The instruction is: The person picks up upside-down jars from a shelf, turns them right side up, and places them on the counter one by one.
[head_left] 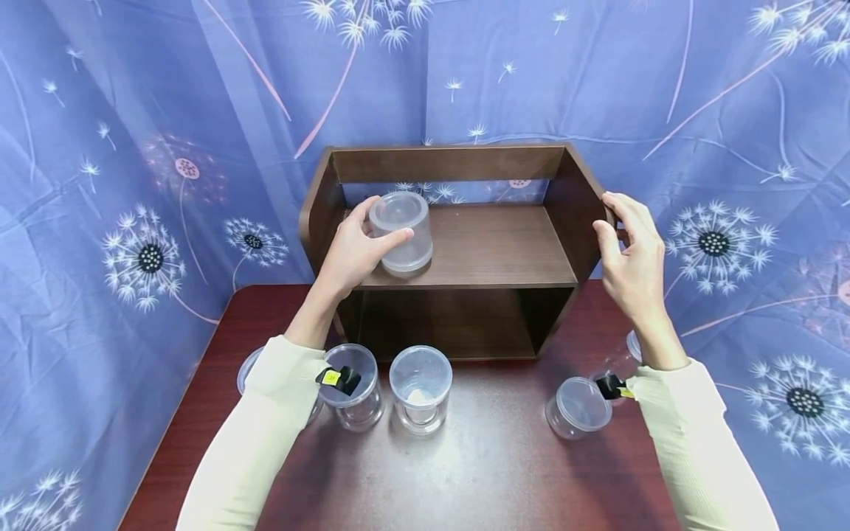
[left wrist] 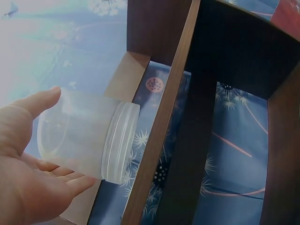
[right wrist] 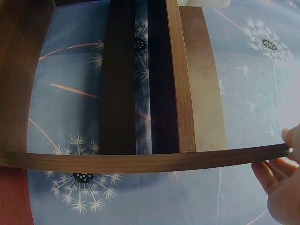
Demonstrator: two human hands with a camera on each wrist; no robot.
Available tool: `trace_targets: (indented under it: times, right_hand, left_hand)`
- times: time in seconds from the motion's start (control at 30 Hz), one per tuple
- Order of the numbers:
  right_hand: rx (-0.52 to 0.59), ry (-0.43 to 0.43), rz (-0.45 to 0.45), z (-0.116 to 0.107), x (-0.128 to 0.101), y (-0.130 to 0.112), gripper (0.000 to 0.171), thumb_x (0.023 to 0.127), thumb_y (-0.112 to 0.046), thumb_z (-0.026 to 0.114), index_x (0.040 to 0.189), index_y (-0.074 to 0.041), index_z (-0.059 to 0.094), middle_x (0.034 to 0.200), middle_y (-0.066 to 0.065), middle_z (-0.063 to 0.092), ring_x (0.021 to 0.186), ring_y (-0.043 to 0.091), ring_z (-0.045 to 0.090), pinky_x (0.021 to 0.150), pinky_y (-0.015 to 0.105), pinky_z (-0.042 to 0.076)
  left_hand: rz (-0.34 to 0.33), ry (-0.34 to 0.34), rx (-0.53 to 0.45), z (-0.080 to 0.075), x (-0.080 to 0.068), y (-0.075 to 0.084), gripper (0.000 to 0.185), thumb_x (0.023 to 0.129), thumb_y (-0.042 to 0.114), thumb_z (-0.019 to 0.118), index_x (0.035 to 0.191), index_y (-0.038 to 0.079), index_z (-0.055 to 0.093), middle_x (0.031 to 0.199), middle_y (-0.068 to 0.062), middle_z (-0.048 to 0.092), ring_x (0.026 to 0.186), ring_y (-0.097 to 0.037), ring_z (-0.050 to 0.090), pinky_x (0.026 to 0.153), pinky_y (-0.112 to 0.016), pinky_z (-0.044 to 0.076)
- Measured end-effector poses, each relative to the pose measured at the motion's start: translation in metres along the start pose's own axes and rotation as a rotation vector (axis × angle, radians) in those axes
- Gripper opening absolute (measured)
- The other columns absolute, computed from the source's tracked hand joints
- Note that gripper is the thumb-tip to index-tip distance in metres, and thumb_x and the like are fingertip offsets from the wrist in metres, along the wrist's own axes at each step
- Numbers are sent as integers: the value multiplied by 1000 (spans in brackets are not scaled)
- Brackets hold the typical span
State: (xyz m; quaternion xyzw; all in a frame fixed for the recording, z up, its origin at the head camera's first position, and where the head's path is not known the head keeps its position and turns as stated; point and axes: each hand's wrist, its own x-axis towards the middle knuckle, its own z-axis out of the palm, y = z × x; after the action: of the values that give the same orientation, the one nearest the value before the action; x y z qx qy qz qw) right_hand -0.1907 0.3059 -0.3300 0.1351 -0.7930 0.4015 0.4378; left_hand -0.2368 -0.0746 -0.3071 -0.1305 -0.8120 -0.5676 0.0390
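A frosted plastic jar (head_left: 402,234), lid side down, is held in my left hand (head_left: 355,247) over the left part of the brown shelf unit's upper board (head_left: 491,243). Thumb and fingers wrap its sides in the left wrist view, where the ridged lid end (left wrist: 121,143) faces the board. On the right, my right hand (head_left: 634,258) grips the upper edge of the unit's side panel (head_left: 578,199), thumb inside and fingers outside. The right wrist view shows those fingers (right wrist: 276,176) at the panel's end.
Clear jars (head_left: 421,387) stand on the dark red table (head_left: 491,457) in front of the unit, one beside another jar (head_left: 355,391) under my left forearm. To the right are a lidded jar (head_left: 579,407) and another behind my right wrist. A patterned blue curtain (head_left: 505,81) hangs behind.
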Motion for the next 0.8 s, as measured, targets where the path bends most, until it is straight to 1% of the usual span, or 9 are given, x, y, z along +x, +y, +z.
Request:
trace_targets:
  times: [0.13, 0.33, 0.43, 0.6, 0.73, 0.8]
  right_hand:
    - [-2, 8, -4, 1, 0, -2, 34, 97, 9, 63, 131, 10, 65, 134, 22, 63, 116, 6, 55, 85, 11, 44]
    - [7, 11, -18, 1, 1, -31, 31, 97, 13, 60, 128, 17, 62, 131, 32, 61, 116, 8, 55, 86, 11, 44]
    - [23, 21, 7, 1, 0, -37, 32, 96, 13, 60, 128, 15, 64, 130, 30, 62, 114, 7, 56, 85, 11, 44]
    - [63, 39, 79, 1, 0, -39, 33, 97, 10, 61, 130, 11, 65, 131, 25, 64, 110, 5, 57, 83, 12, 44]
    - [72, 36, 103, 1, 1, -39, 33, 98, 7, 61, 131, 9, 66, 132, 23, 64, 109, 5, 58, 83, 12, 45]
    - [73, 33, 113, 1, 2, -39, 33, 98, 6, 61, 131, 8, 66, 133, 22, 64, 110, 5, 58, 84, 12, 46]
  left_hand:
    - [12, -26, -55, 1, -9, 3, 90, 87, 28, 84, 159, 6, 35, 144, -12, 54, 131, -25, 56, 107, -43, 47]
    - [34, -63, -90, 3, -24, 8, 88, 87, 25, 84, 159, 9, 37, 141, -12, 55, 129, -23, 57, 101, -44, 52]
    - [45, -67, -93, 6, -32, 12, 85, 87, 23, 85, 158, 10, 39, 139, -11, 57, 129, -22, 57, 101, -42, 52]
    - [66, -75, -121, 12, -42, 15, 83, 86, 21, 85, 156, 9, 42, 137, -9, 59, 128, -19, 58, 109, -36, 45]
    - [59, -87, -117, 15, -51, 15, 83, 86, 22, 85, 156, 11, 42, 137, -7, 59, 128, -18, 58, 111, -34, 43]
    - [45, -97, -106, 16, -55, 15, 85, 86, 24, 86, 157, 12, 41, 138, -7, 58, 129, -18, 58, 110, -33, 44]
